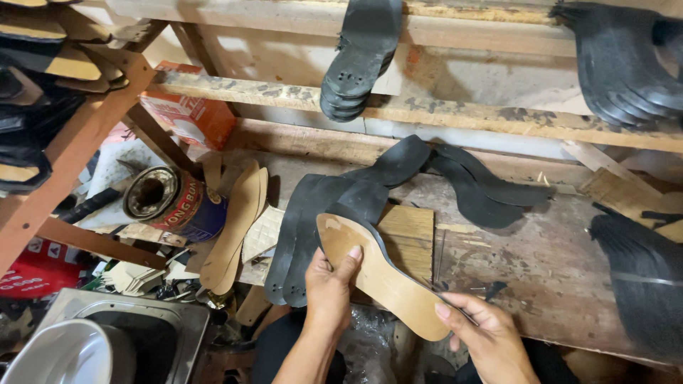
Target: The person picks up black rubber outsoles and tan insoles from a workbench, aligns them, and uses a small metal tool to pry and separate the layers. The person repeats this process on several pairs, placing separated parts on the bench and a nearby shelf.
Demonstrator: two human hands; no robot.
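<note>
**Workshop tabletop: both hands on one tan sole**

Cluttered wooden tabletop (541,263), worn and stained, with timber shelf rails (441,114) across 12 o'clock.

- Left hand (329,288): fingers closed around the heel end of the tan sole (380,274), thumb on top. Firm hold.
- Right hand (487,334): fingers pinching the toe end at 5 o'clock, thumb on the upper face.
- Tan sole sits low centre, lifted off the tabletop, a thin black layer showing along its far edge.
- Black rubber soles (313,227) lie flat just behind it, more (484,188) at 1 o'clock.
- Stack of black soles (359,64) hangs over the rail at 12 o'clock.
- Tan insoles (238,227) piled at 9 o'clock, beside a tin can (174,203) lying on its side.
- Orange box (188,107) at 10 o'clock.
- Metal basin (128,334) at 7 o'clock.
</note>
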